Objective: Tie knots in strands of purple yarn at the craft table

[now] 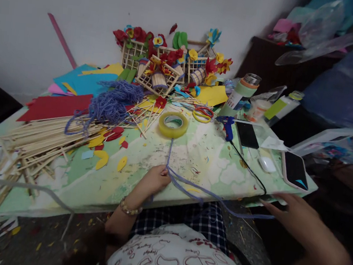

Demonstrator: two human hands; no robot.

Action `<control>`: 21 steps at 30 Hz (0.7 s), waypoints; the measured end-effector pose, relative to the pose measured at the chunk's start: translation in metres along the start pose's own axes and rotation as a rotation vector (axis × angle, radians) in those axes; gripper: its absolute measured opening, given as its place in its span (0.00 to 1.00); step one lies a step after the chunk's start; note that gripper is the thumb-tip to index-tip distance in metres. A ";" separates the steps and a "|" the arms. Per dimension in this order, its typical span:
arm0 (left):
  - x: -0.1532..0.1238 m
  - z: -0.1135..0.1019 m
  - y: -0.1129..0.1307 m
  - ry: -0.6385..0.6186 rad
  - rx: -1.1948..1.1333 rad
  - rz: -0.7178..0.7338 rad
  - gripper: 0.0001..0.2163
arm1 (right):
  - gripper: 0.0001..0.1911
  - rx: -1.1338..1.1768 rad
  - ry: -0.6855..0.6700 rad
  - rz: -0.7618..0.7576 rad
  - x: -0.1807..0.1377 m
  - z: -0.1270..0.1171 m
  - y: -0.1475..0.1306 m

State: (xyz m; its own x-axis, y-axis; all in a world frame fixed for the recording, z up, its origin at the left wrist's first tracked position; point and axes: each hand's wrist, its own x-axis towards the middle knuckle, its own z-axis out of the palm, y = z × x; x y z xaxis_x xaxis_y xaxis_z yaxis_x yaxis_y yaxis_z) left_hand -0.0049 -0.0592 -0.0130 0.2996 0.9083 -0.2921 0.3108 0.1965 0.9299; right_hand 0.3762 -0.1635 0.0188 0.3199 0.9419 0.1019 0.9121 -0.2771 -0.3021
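Note:
My left hand (pixel 155 179) pinches purple yarn (pixel 186 181) near the table's front edge. From the pinch, one strand runs up to a roll of clear yellowish tape (pixel 164 129) lying flat; how it is fixed there is hidden. Other strands trail right, one drooping over the table edge. My right hand (pixel 291 211) is out past the right front corner, with the long strand running into it. Its thumb and a finger show, but the grip itself is partly hidden.
Left lie a purple yarn bundle (pixel 113 99), thin wooden sticks (pixel 48 137) and red paper (pixel 54 108). Stick frames with paper flowers (pixel 159 77) stand behind. Rightward are scissors (pixel 202 114), a blue glue gun (pixel 227 126) with cord, a bottle (pixel 241 95), and phones (pixel 295 170).

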 end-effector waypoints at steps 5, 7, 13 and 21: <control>-0.001 0.001 -0.003 -0.013 -0.018 0.012 0.06 | 0.19 0.574 -0.276 -0.525 0.024 0.045 -0.187; -0.002 0.000 -0.002 -0.004 -0.003 0.035 0.04 | 0.23 0.711 -0.415 -0.548 0.027 0.074 -0.227; -0.004 -0.003 -0.002 -0.025 -0.029 0.029 0.06 | 0.18 1.003 -0.698 -0.299 0.035 0.117 -0.245; -0.009 -0.006 0.004 -0.090 -0.097 0.030 0.09 | 0.13 1.062 -0.925 -0.093 0.047 0.088 -0.231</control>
State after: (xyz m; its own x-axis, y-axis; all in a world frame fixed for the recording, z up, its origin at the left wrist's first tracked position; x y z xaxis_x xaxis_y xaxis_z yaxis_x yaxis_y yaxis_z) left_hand -0.0118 -0.0641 -0.0051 0.3885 0.8784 -0.2785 0.2131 0.2084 0.9545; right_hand 0.1580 -0.0382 0.0098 -0.3897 0.8457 -0.3645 0.1631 -0.3262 -0.9311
